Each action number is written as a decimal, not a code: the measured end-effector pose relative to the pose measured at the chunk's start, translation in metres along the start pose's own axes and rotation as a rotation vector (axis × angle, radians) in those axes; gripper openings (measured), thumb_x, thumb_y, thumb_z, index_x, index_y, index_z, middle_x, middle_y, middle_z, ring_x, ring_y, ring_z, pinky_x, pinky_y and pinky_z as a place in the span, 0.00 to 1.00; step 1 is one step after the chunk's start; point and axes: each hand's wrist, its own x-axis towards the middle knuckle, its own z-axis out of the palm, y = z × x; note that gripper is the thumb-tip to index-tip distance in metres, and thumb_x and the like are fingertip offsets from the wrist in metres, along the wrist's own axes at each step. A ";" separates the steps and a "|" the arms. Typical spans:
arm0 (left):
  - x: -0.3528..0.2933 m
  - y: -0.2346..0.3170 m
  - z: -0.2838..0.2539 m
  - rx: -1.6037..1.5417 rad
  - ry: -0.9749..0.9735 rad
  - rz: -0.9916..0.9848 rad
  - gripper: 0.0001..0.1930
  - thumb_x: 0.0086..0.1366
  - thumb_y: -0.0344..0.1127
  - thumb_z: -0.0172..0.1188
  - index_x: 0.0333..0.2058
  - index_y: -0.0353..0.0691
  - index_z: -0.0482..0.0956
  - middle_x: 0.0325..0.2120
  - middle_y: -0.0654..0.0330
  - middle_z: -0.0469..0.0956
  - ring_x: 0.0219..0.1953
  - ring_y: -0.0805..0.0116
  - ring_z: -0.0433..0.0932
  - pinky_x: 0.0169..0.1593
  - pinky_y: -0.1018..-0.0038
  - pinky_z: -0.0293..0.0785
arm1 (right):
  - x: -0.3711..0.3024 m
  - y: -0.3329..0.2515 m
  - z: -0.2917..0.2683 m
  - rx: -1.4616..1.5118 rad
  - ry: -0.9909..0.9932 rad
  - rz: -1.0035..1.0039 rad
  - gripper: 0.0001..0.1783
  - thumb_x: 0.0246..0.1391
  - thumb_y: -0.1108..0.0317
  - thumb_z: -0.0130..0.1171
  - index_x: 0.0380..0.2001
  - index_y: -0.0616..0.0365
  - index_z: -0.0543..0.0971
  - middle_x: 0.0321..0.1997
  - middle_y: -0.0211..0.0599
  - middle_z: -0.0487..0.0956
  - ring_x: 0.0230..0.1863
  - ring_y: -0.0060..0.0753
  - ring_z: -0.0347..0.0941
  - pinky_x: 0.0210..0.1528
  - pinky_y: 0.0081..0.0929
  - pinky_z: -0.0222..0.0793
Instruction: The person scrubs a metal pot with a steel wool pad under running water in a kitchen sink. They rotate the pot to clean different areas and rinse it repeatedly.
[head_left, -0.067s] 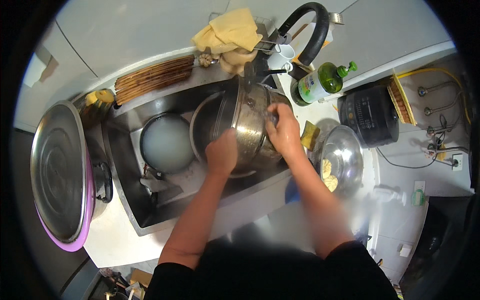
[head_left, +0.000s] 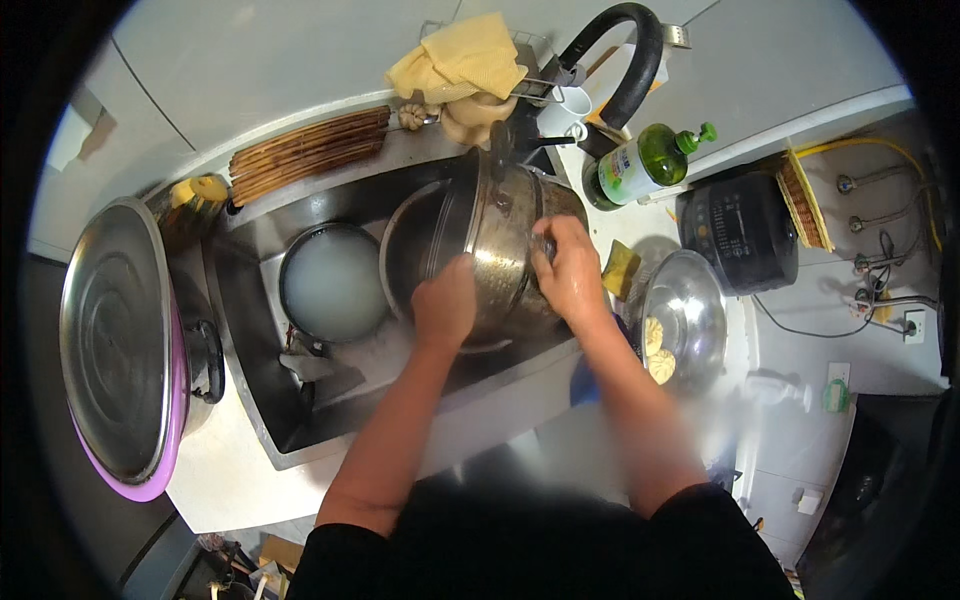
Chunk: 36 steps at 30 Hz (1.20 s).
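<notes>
A large steel pot [head_left: 497,225] lies tipped on its side over the right half of the sink, its mouth toward the left. My left hand [head_left: 445,303] is closed at the pot's near rim, gripping it; the exact spot under the fingers is hidden. Against the outer wall, my right hand [head_left: 572,268] has its fingers curled round a small dark thing, mostly covered and too hidden to name. Left of the pot, a round dark-rimmed basin [head_left: 335,283] of cloudy water sits in the steel sink [head_left: 285,462].
A big lidded pot [head_left: 120,340] stands left of the sink. Behind are a bamboo mat [head_left: 310,155], yellow cloth [head_left: 460,58] and black faucet [head_left: 648,70]. To the right are a green soap bottle [head_left: 640,165], a sponge [head_left: 620,270], a steel bowl [head_left: 690,310] and a black cooker [head_left: 738,235].
My right hand has slid slightly nearer along the pot's wall. My left hand and the pot stay almost where they were.
</notes>
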 end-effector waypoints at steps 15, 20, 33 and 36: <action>0.000 0.001 0.000 0.041 -0.217 -0.228 0.20 0.69 0.49 0.37 0.38 0.45 0.78 0.31 0.45 0.78 0.35 0.39 0.76 0.42 0.51 0.70 | -0.014 -0.017 -0.001 -0.145 -0.066 -0.193 0.16 0.35 0.82 0.60 0.33 0.61 0.75 0.34 0.46 0.73 0.40 0.51 0.70 0.44 0.40 0.67; 0.003 0.009 -0.001 -0.006 -0.236 -0.259 0.21 0.68 0.50 0.38 0.38 0.44 0.78 0.30 0.44 0.78 0.35 0.39 0.75 0.43 0.51 0.69 | 0.027 0.005 0.008 -0.213 0.109 -0.134 0.14 0.34 0.82 0.59 0.31 0.60 0.76 0.33 0.44 0.73 0.40 0.50 0.70 0.43 0.40 0.67; 0.005 0.008 -0.008 0.029 -0.195 -0.175 0.20 0.69 0.45 0.38 0.34 0.42 0.78 0.28 0.44 0.78 0.32 0.39 0.75 0.38 0.52 0.71 | 0.024 -0.036 0.029 -0.153 0.092 -0.176 0.11 0.39 0.81 0.57 0.31 0.59 0.77 0.34 0.43 0.74 0.39 0.51 0.69 0.42 0.39 0.66; -0.001 0.003 -0.005 0.042 -0.206 -0.121 0.18 0.69 0.43 0.39 0.33 0.41 0.77 0.27 0.45 0.78 0.30 0.39 0.75 0.37 0.52 0.70 | 0.001 -0.033 0.023 -0.106 0.074 -0.199 0.12 0.38 0.79 0.59 0.31 0.57 0.76 0.34 0.41 0.73 0.39 0.49 0.69 0.42 0.38 0.65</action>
